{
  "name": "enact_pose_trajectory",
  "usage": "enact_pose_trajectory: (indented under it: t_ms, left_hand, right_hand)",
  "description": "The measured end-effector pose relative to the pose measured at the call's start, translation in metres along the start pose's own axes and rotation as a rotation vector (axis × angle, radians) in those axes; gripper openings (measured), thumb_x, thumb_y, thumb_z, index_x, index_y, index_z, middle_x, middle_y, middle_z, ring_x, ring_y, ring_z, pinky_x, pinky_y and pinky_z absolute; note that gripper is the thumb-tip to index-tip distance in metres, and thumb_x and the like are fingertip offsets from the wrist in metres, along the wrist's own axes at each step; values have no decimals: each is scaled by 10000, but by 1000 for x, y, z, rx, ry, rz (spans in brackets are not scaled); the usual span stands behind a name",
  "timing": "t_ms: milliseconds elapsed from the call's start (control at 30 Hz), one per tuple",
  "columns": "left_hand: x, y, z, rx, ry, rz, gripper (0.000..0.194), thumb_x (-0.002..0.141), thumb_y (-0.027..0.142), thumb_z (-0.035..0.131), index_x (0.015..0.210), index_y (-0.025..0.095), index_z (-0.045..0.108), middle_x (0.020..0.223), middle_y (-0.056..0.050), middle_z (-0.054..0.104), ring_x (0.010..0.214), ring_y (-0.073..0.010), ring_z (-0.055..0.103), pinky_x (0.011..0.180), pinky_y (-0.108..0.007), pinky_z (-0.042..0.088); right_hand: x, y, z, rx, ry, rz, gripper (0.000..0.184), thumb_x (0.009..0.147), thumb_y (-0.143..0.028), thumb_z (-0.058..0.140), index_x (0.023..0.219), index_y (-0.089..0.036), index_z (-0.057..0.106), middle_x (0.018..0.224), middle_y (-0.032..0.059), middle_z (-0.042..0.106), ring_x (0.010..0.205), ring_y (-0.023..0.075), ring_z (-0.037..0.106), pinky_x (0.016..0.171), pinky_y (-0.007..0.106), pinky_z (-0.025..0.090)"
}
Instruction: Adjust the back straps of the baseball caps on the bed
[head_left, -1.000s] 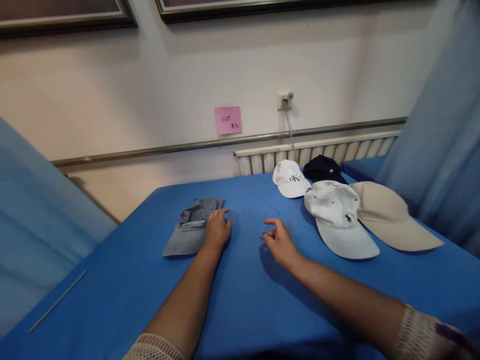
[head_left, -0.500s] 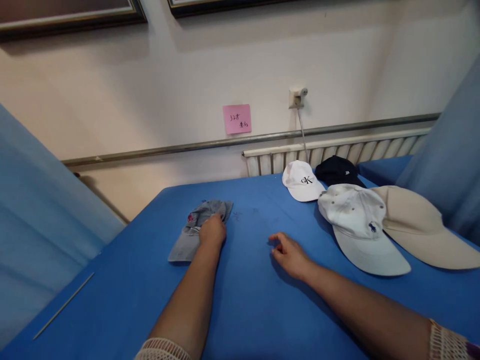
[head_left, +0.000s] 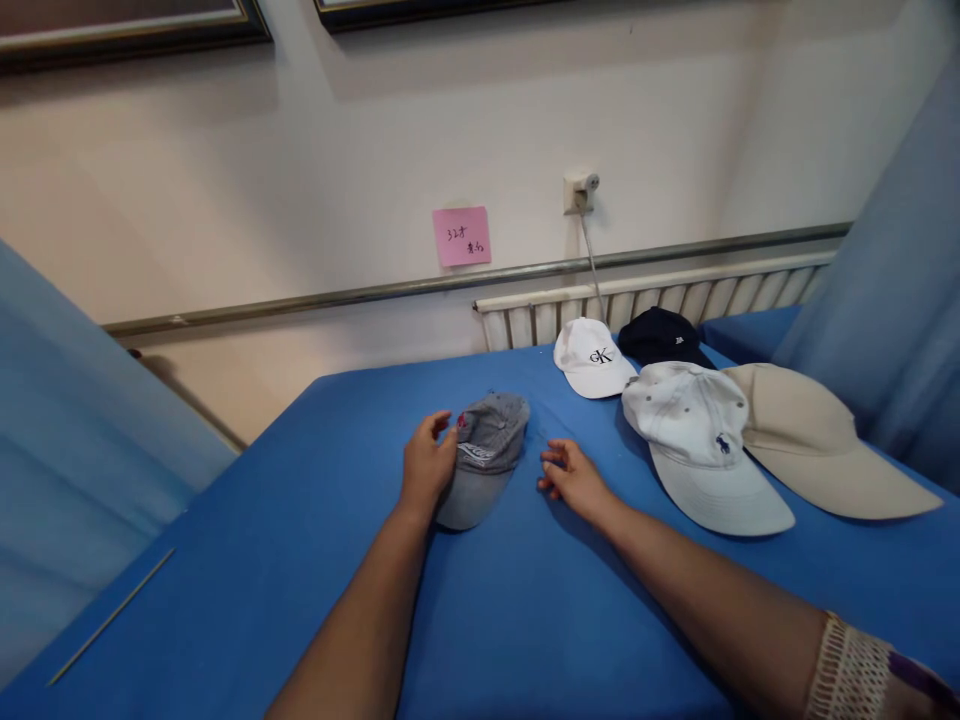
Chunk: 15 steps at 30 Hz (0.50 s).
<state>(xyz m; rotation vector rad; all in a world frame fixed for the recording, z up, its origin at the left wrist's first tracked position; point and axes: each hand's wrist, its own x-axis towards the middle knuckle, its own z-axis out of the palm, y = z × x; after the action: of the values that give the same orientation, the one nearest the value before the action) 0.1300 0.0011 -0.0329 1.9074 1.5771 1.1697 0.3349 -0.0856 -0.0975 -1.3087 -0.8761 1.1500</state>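
Cap (head_left: 491, 445), grey, sits near the far edge of the tabletop (head_left: 337, 450), between left hand (head_left: 429, 465) and right hand (head_left: 576, 480), both with fingers slightly apart.

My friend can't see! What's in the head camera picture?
A gray cap lies on a blue cloth between a person's left hand, close at its side, and right hand, apart from it. Farther right are a white cap, a dark cap, a pale cap and a beige cap.

A pale wall (head_left: 337, 180) carries a metal rail (head_left: 360, 294) above a white radiator (head_left: 645, 287). Light blue curtains (head_left: 75, 480) hang on both sides.
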Motion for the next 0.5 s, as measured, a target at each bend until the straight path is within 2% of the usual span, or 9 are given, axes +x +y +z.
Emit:
enact_pose_trajectory:
  t_ms: [67, 133, 233, 300, 367, 433, 500]
  left_hand:
    - [3, -9, -11, 219, -18, -42, 363, 842, 331, 570, 1136, 128, 634, 1197, -157, 659, 1112, -268, 616, 968, -396, 464]
    - [1, -11, -14, 331, -76, -25, 381, 866, 389, 547, 1124, 126, 642, 1172, -158, 670, 1090, -272, 621, 950, -387, 463]
    - [-12, 5, -2, 426, -129, 175, 417, 876, 458, 531, 1151, 162, 634, 1157, -134, 677, 1086, -271, 611, 948, -379, 441]
    - [-24, 21, 11, 496, -210, 288, 420, 846, 471, 574, 1150, 186, 635, 1133, -128, 682, 1070, -283, 607, 926, -382, 434]
    - [-34, 34, 21, 595, -321, 339, 314, 823, 407, 610, 1057, 206, 665, 1043, -120, 698, 1000, -294, 614, 869, -390, 436]
    - [-39, 41, 27, 688, -407, 388, 170, 847, 274, 550, 936, 211, 680, 942, -109, 700, 935, -287, 607, 815, -391, 426]
    - [-41, 46, 28, 733, -451, 463, 224, 864, 160, 454, 858, 211, 672, 885, -98, 690, 901, -270, 586, 791, -389, 406]
  right_hand:
    - [1, -2, -1, 12, 11, 1, 372, 768, -219, 579, 1127, -183, 488, 1168, 108, 601, 563, 84, 635, 453, 201, 462]
    - [2, -3, -2, 22, 19, 0, 360, 762, -212, 589, 1111, -188, 501, 1156, 101, 613, 559, 82, 632, 445, 195, 458]
    - [1, -3, -2, 11, 20, 1, 350, 757, -202, 591, 1098, -194, 513, 1141, 97, 627, 554, 85, 633, 442, 196, 458]
    - [1, -3, -1, 1, 17, -5, 354, 752, -201, 589, 1097, -195, 514, 1145, 98, 628, 554, 85, 633, 443, 197, 458]
    - [2, -2, -1, 3, 20, -11, 358, 744, -214, 594, 1093, -198, 516, 1151, 96, 628, 556, 83, 629, 442, 195, 451]
    - [4, -1, -3, 0, 29, -23, 357, 732, -233, 603, 1078, -202, 523, 1146, 92, 634, 560, 85, 624, 442, 196, 444]
    - [9, 1, -6, -13, 59, -64, 352, 722, -252, 604, 1063, -203, 534, 1127, 83, 648, 584, 98, 628, 461, 206, 450]
